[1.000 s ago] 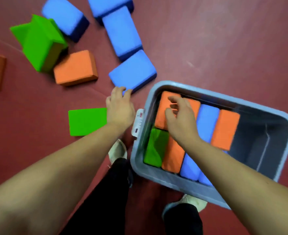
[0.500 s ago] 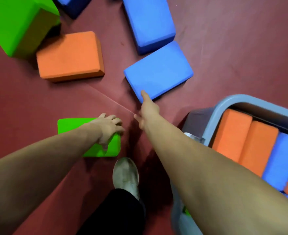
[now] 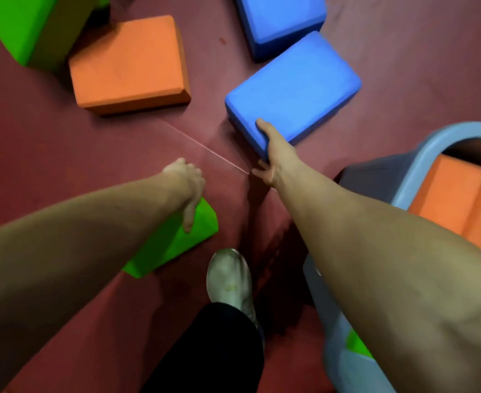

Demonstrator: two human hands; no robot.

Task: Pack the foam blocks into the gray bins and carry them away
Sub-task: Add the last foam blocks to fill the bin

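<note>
My left hand (image 3: 188,180) grips a green foam block (image 3: 174,245) and has its near end tilted up off the red floor. My right hand (image 3: 273,154) holds the near corner of a blue foam block (image 3: 293,89), thumb on top and fingers under its edge. The gray bin (image 3: 420,163) stands at the right, partly behind my right forearm, with orange blocks (image 3: 454,199) packed upright inside and a bit of a green one (image 3: 355,344) showing lower down.
More loose blocks lie on the floor: an orange one (image 3: 129,66) at upper left, a large green one (image 3: 21,24) in the top-left corner, another blue one (image 3: 279,18) at the top. My shoe (image 3: 228,276) and dark trouser leg are at bottom centre.
My left hand has lifted and tilted the green block, which lay flat before. My right hand went from the bin to the blue block and now grasps its corner.
</note>
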